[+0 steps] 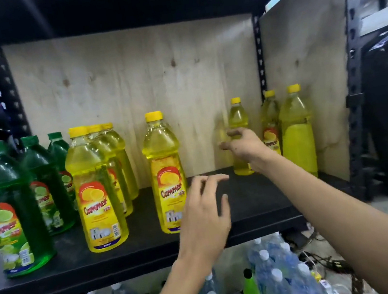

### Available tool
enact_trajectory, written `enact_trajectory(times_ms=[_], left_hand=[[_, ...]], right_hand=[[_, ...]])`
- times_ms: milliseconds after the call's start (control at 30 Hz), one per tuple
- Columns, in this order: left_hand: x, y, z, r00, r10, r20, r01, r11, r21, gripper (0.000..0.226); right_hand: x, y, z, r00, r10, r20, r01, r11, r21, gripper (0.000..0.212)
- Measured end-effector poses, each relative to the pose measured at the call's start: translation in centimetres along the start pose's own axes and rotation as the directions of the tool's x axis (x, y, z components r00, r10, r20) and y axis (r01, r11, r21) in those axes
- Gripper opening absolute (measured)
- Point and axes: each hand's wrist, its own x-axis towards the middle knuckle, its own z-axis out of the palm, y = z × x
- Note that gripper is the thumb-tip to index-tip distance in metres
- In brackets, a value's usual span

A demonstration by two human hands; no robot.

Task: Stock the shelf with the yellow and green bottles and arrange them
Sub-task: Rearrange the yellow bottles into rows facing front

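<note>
Frame centre: the right hand [245,146], fingers spread, reaches beside a yellow bottle [239,138] on the black shelf [127,250]; the left hand [204,216] hovers empty below it.

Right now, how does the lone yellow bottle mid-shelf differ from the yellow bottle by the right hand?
The mid-shelf yellow bottle stands near the shelf's front; the yellow bottle by the right hand stands far back by the plywood. The mid-shelf one shows its red and yellow label to the camera; the back one shows no label. The right hand reaches at the back one with fingers open; the left hand hovers beside the mid-shelf one. Both are upright with yellow caps.
</note>
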Motion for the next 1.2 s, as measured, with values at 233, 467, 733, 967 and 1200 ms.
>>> enact_trajectory(times_ms=[233, 467, 733, 967, 1200], left_hand=[[9.0, -1.1, 13.0, 0.807, -0.452, 0.380, 0.514, 0.854, -0.075, 0.046], [14.7, -2.7, 20.6, 0.757, -0.537, 0.371, 0.606, 0.790, -0.091, 0.076], [15.3, -4.7, 23.8, 0.719, -0.592, 0.363, 0.687, 0.683, -0.246, 0.076], [15.7, -7.0, 22.5, 0.723, -0.564, 0.398, 0.668, 0.717, -0.198, 0.070], [15.1, -9.7, 21.2, 0.704, -0.662, 0.259, 0.708, 0.681, -0.184, 0.099]], right_hand=[[7.5, 2.9, -4.2, 0.991, 0.005, -0.134, 0.005, 0.997, 0.075, 0.061], [14.2, 2.4, -4.4, 0.997, -0.053, -0.061, 0.053, 0.999, -0.008, 0.089], [18.1, 4.0, -3.2, 0.998, 0.063, 0.027, -0.059, 0.991, -0.117, 0.084], [18.7, 4.2, -2.1, 0.992, 0.118, 0.047, -0.106, 0.974, -0.200, 0.047], [18.2, 3.4, 3.9, 1.000, 0.010, 0.007, -0.009, 0.983, -0.181, 0.080]])
